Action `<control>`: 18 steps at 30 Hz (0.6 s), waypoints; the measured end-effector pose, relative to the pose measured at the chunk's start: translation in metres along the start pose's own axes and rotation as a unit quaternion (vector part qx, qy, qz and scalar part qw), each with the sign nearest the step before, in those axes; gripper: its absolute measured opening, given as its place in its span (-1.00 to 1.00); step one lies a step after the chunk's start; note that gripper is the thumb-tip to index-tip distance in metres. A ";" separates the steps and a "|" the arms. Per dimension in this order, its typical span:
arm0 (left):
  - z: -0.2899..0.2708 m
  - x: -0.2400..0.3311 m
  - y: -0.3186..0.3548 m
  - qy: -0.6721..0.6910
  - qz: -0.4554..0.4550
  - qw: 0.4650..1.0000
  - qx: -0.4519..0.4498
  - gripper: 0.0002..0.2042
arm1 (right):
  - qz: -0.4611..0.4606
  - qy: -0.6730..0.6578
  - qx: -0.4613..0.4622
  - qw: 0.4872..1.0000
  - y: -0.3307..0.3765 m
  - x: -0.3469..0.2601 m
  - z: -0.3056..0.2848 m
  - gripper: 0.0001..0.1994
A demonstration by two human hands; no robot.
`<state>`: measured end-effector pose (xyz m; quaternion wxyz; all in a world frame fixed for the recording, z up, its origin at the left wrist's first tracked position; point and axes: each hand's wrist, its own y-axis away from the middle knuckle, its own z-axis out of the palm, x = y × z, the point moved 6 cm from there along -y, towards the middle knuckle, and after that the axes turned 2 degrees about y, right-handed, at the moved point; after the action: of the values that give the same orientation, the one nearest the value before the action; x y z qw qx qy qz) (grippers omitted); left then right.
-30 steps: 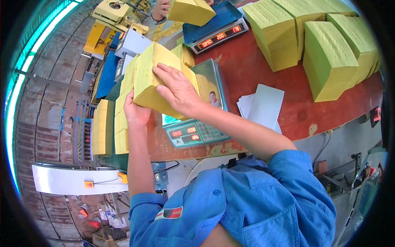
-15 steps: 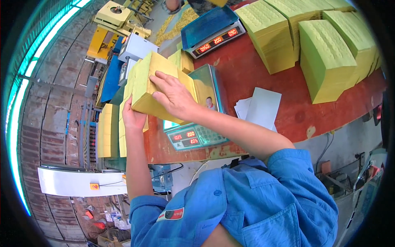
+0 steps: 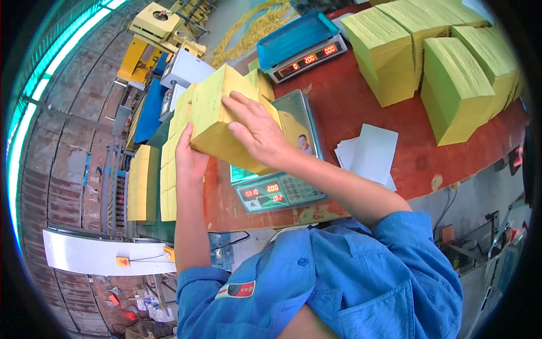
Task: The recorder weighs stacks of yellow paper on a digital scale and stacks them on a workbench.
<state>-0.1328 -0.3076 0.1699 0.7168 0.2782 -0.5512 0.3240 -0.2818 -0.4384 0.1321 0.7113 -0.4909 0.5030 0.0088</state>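
Note:
A thick stack of yellow paper (image 3: 217, 113) is held between my two hands, tilted, over the left side of the near digital scale (image 3: 285, 189). My left hand (image 3: 191, 155) grips its lower left corner from outside, the thumb up along the edge. My right hand (image 3: 257, 133) presses against the top and right side, fingers extended along the sheets. The stack hides part of the scale's pan. More yellow paper blocks (image 3: 168, 181) stand just left of it, and another (image 3: 261, 85) shows behind it.
A second scale with a blue tray (image 3: 299, 42) stands farther back on the red table (image 3: 333, 107). Tall yellow paper stacks (image 3: 384, 56) fill the far right. White sheets (image 3: 375, 150) lie right of the near scale. Machines (image 3: 155, 25) stand beyond, at the far left.
Both hands keep hold of the stack, which has shifted little. The near scale's red digits have changed. At the far scale, a yellow thing at its back edge is gone from view.

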 end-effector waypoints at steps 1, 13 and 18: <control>0.000 0.001 0.001 0.001 0.002 1.000 -0.007 -0.55 | 0.011 -0.018 0.009 1.000 0.000 0.001 0.000 -0.48; 0.007 -0.024 0.015 0.114 0.066 0.989 -0.066 -0.47 | -0.086 0.156 0.016 0.984 -0.034 -0.047 0.000 -0.67; 0.000 -0.036 0.020 0.119 0.188 0.970 -0.099 -0.46 | -0.041 0.244 -0.014 0.969 -0.031 -0.045 0.010 -0.76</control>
<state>-0.1553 -0.3008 0.1355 0.7278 0.0562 -0.5335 0.4273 -0.2813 -0.4252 0.1860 0.5601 -0.5082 0.6405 -0.1335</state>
